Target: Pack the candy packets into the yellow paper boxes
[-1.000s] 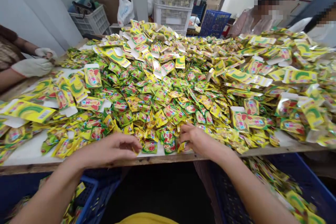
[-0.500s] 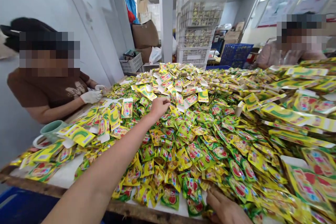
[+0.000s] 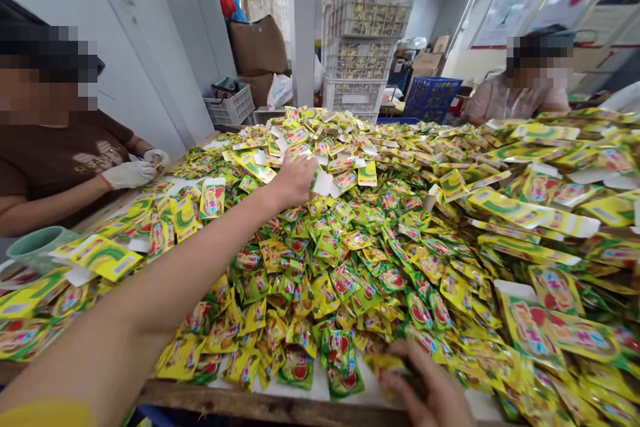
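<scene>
My left hand (image 3: 296,180) reaches far into the heap, its fingers closed on a small printed carton whose open white flap (image 3: 325,183) shows beside the knuckles. Most of that carton is hidden by the hand. Near the front edge, my right hand (image 3: 433,383) has a yellow candy sachet (image 3: 387,365) between thumb and fingers, somewhat blurred. Around both hands spreads a big pile of small green and yellow sachets (image 3: 345,280) with watermelon pictures. More yellow cartons (image 3: 367,174) lie on top of the heap.
Flat cartons (image 3: 530,210) are piled at right. A green mug (image 3: 40,247) stands at left beside more cartons. One co-worker in white gloves (image 3: 130,173) sits left, another person in a pink shirt (image 3: 515,103) back right. White crates (image 3: 355,93) are stacked behind a post (image 3: 303,27).
My left hand has moved slightly farther into the heap and closed over a carton. The right hand has lifted from the sachets with a yellow one. The view has turned right.
</scene>
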